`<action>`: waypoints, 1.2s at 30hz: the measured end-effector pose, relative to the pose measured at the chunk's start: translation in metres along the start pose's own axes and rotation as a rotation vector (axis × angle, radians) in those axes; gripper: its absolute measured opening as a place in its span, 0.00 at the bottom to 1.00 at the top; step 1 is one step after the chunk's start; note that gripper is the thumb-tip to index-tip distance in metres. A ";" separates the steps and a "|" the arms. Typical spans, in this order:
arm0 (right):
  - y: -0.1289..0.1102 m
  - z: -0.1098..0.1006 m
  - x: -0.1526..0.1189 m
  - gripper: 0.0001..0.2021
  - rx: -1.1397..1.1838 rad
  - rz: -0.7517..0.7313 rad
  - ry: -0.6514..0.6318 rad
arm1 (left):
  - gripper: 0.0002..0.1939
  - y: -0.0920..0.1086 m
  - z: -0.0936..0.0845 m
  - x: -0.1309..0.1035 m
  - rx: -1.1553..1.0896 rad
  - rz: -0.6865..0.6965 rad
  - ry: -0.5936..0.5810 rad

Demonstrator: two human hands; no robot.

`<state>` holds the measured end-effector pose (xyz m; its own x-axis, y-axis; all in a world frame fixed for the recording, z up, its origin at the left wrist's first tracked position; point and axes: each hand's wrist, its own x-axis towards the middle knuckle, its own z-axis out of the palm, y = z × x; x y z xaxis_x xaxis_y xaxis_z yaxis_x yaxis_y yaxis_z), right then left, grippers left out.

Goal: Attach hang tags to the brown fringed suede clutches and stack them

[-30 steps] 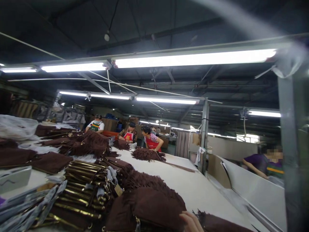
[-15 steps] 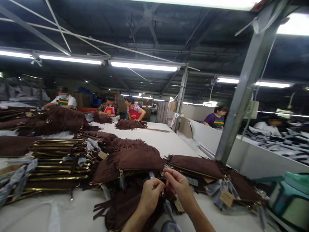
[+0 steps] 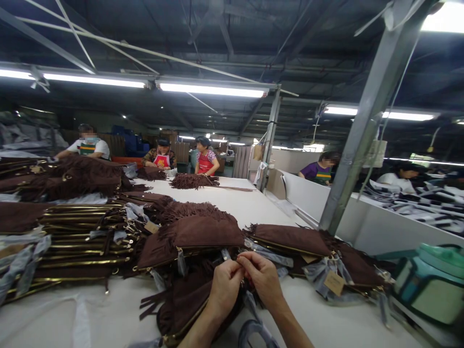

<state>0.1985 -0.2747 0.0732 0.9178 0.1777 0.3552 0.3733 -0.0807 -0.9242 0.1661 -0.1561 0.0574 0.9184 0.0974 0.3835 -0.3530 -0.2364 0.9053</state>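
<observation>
A brown bag [image 3: 184, 302] is laid on the white table [image 3: 319, 314]; over it, the fingertips of the left hand [image 3: 224, 287] and right hand [image 3: 264, 280] are pinched together, any gripped item too small to tell; beyond the bag, people [image 3: 206, 162] are seen

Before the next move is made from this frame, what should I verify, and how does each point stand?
1. Left hand and right hand both in view: ok.
2. Fingertips of both hands close together: ok.
3. Small item between the fingertips identifiable: cannot tell, too small and partly covered.
4. Nearest dark-brown fabric bag with fringe fully visible: not ok, hands and forearm hide part.
5. Teal-and-cream container with green lid apart from both hands: ok, it stands off to the right.
</observation>
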 end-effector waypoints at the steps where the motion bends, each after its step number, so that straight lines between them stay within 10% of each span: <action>1: 0.001 -0.001 0.000 0.20 0.034 0.016 -0.003 | 0.16 -0.001 0.000 0.000 -0.004 -0.007 -0.006; 11: 0.028 -0.012 -0.011 0.21 0.121 0.114 -0.080 | 0.19 -0.008 -0.011 -0.002 -0.353 -0.201 0.042; 36: 0.026 -0.013 -0.015 0.15 -0.035 0.033 -0.150 | 0.09 -0.016 -0.004 -0.001 -0.044 -0.042 0.011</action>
<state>0.1967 -0.2925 0.0458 0.9001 0.3187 0.2970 0.3498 -0.1225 -0.9288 0.1703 -0.1486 0.0431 0.9307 0.1176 0.3465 -0.3215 -0.1894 0.9278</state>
